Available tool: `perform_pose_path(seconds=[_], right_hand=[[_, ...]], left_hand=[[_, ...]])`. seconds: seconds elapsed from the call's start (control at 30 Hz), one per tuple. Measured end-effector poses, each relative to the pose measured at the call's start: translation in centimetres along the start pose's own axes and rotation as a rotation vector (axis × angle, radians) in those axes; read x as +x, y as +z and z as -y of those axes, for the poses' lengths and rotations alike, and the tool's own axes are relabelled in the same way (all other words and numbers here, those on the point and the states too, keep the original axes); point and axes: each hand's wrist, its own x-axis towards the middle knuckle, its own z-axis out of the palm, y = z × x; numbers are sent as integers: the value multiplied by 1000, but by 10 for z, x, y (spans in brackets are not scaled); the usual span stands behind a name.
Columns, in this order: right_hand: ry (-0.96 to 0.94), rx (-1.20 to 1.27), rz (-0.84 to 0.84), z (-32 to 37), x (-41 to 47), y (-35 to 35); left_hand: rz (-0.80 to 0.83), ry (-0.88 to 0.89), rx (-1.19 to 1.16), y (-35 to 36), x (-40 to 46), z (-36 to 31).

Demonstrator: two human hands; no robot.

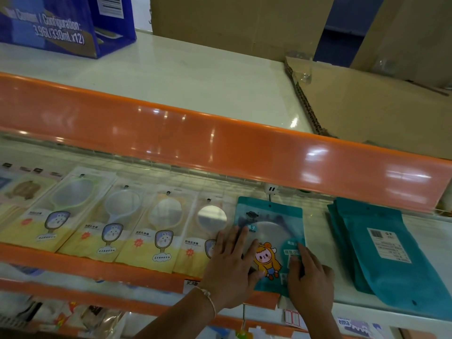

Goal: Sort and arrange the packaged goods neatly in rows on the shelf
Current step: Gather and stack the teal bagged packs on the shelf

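My left hand (230, 267) and right hand (310, 280) lie flat with straight fingers on a teal packet (269, 231) with a cartoon child, at the near edge of the shelf (425, 231), its small print too blurred to read. Left of it run four mirror packs (117, 221); a fifth item is cut off. Far left, a blue carton (56, 28) reads "3.96L(330mL x12)".

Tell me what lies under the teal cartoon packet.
The teal cartoon packet lies on the shelf, left hand and right hand pressing it. Whether more packets lie beneath is hidden.
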Motion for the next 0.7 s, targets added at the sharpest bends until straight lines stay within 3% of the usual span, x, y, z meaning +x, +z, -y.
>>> perform_pose_path(seconds=[0.43,0.57,0.7], right_hand=[[-13,49,82,5,-1,-16],[-14,168,138,0,5,-25],[63,281,38,-6,7,-45]], left_hand=[[77,-15,-37,-10,1,-1],[137,-17,-9,-26,7,-2],[137,-32,-78,-41,11,-10]])
